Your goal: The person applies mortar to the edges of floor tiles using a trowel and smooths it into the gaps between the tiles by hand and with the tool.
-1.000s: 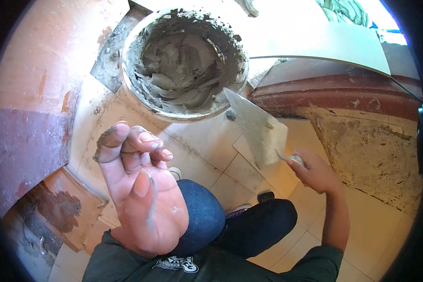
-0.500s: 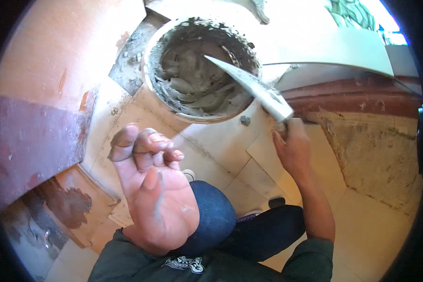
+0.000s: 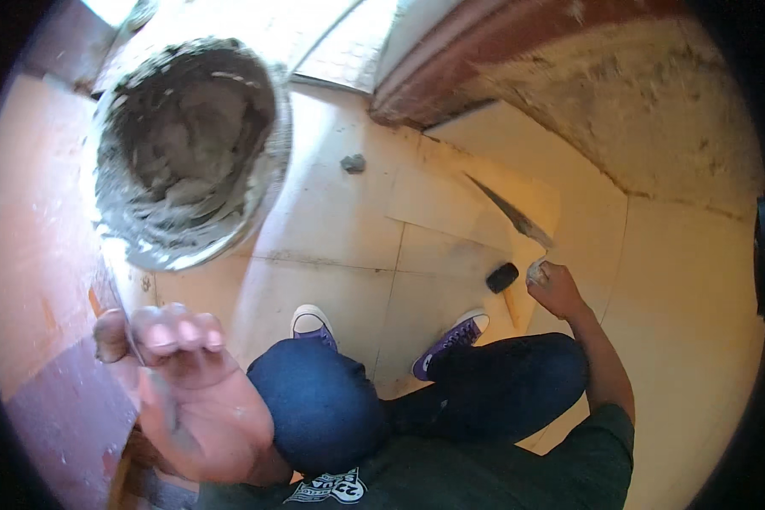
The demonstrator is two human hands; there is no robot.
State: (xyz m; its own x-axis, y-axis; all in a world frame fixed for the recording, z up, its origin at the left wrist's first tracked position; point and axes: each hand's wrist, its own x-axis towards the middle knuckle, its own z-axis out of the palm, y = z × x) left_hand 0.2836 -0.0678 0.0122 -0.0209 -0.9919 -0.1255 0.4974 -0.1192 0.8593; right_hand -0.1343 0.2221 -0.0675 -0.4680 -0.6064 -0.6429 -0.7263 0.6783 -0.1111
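My right hand [image 3: 557,289] is closed round the handle of a pointed trowel [image 3: 510,212]. The blade, seen nearly edge-on, points up and left above the floor tiles. Just left of that hand a mallet [image 3: 501,277] with a black head and yellow handle lies on the floor. My left hand [image 3: 195,387] is raised, palm up, its fingers loosely curled and the thumb apart, with nothing visible in it. Dark smears mark its fingertips. Beyond it stands a round bucket [image 3: 282,161] with a crusted rim, holding wet grey mortar [image 3: 200,127].
A small grey lump [image 3: 353,163] lies on the cream floor tiles [image 3: 323,225]. A dark red door frame or trim [image 3: 450,51] borders a rough, bare strip [image 3: 629,102] at the far right. On the left is a pinkish and purple panel [image 3: 42,280]. My shoes [image 3: 455,340] rest below the mallet.
The view has swung right, so the bucket appears farther left. My right hand has carried the trowel away from the bucket, over the floor on the right. My left hand stays raised and curled.
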